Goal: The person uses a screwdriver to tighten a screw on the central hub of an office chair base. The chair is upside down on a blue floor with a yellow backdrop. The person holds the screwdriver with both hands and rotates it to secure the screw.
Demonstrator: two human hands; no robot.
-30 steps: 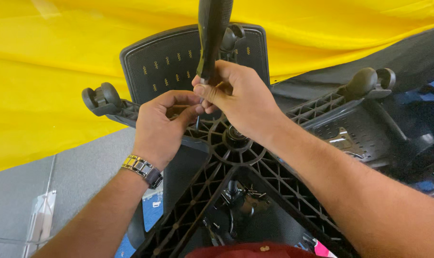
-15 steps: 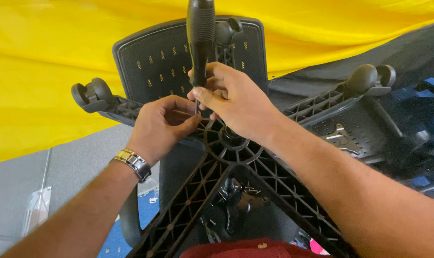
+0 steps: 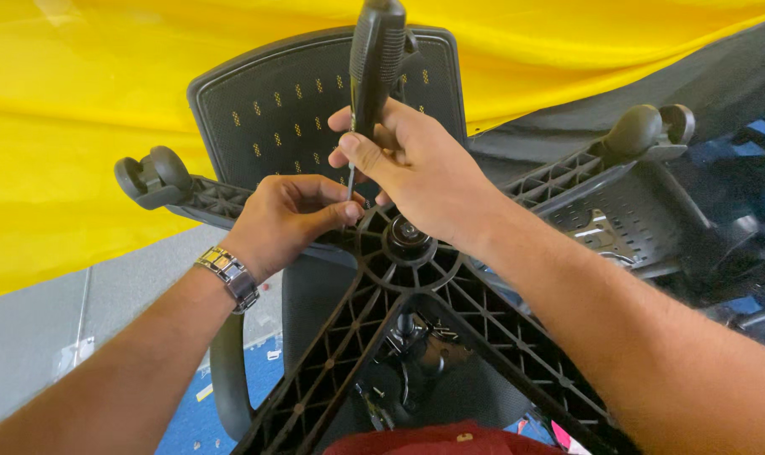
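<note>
right hand clenches screwdriver | left hand pinches chair base | caster left

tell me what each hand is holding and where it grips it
The right hand grips a black screwdriver at the handle's lower end. The left hand pinches near its tip; anything held there is hidden.

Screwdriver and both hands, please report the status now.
Right hand gripping screwdriver, shaft upright, tip down near chair base hub. Left hand pinching at the tip; what it holds is hidden. Nothing blocking the hub.
</note>
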